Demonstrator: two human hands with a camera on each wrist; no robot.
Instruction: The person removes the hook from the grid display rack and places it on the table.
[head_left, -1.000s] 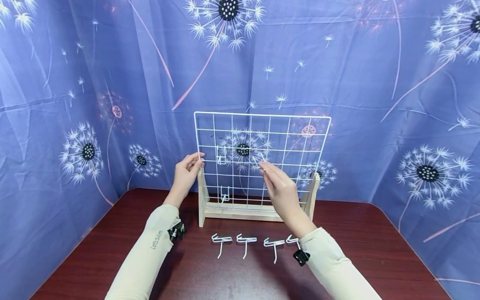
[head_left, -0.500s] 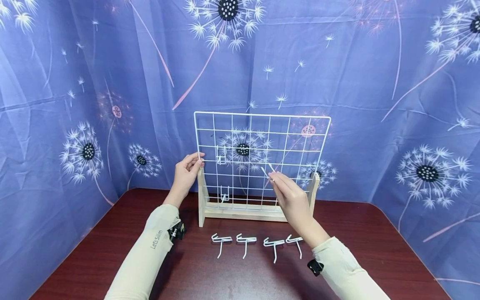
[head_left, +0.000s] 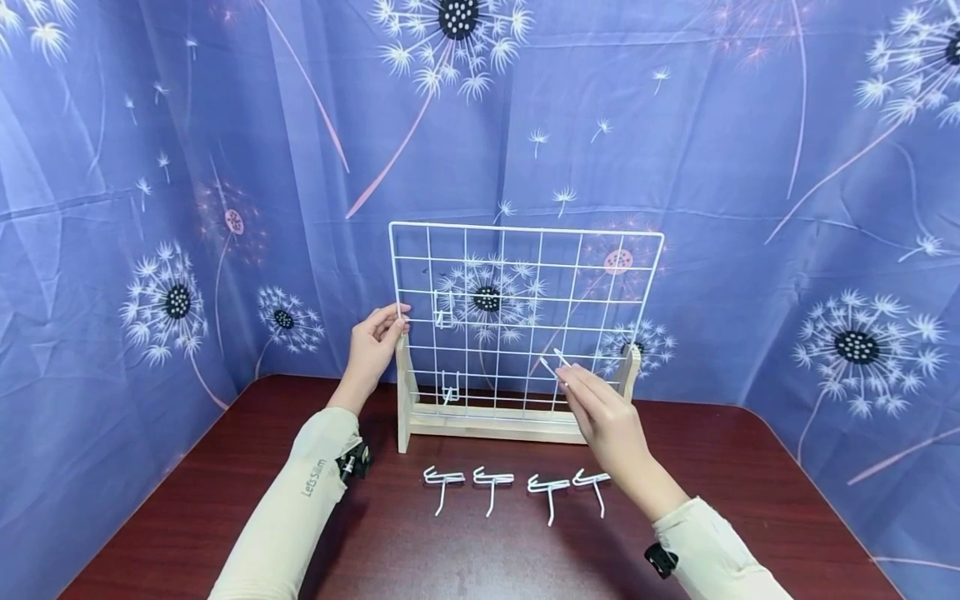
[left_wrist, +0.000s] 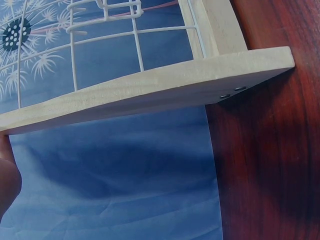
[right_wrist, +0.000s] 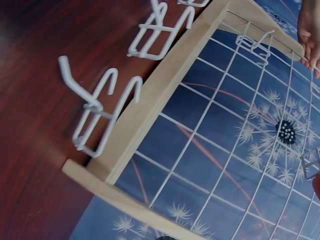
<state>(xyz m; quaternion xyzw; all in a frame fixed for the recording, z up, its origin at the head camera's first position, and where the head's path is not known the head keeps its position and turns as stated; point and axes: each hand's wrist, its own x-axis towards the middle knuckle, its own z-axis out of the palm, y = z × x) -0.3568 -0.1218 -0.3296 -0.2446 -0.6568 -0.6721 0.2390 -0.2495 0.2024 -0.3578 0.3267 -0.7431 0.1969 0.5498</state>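
A white wire grid panel [head_left: 525, 229] stands upright in a pale wooden stand [head_left: 487, 426]. My left hand [head_left: 370, 348] pinches the panel's left edge, just above the wooden side post [left_wrist: 150, 84]. A white wire hook [head_left: 551, 367] is pinched between the thumb and fingertips of my right hand [head_left: 606, 412], its prongs toward the grid's lower right. In the right wrist view only part of that held hook [right_wrist: 311, 161] shows at the right edge. Two similar hooks hang on the grid's left side, an upper hook [head_left: 444, 318] and a lower hook [head_left: 450, 391].
Several white hooks lie in a row on the dark red wooden table [head_left: 420, 558] in front of the stand, from a left hook [head_left: 444, 478] to a right hook [head_left: 591, 479]. A blue dandelion-print cloth [head_left: 712, 292] hangs behind and at both sides.
My right hand, with the hook in it, has moved right and downward across the front of the grid. My left hand has stayed at the panel's left edge.
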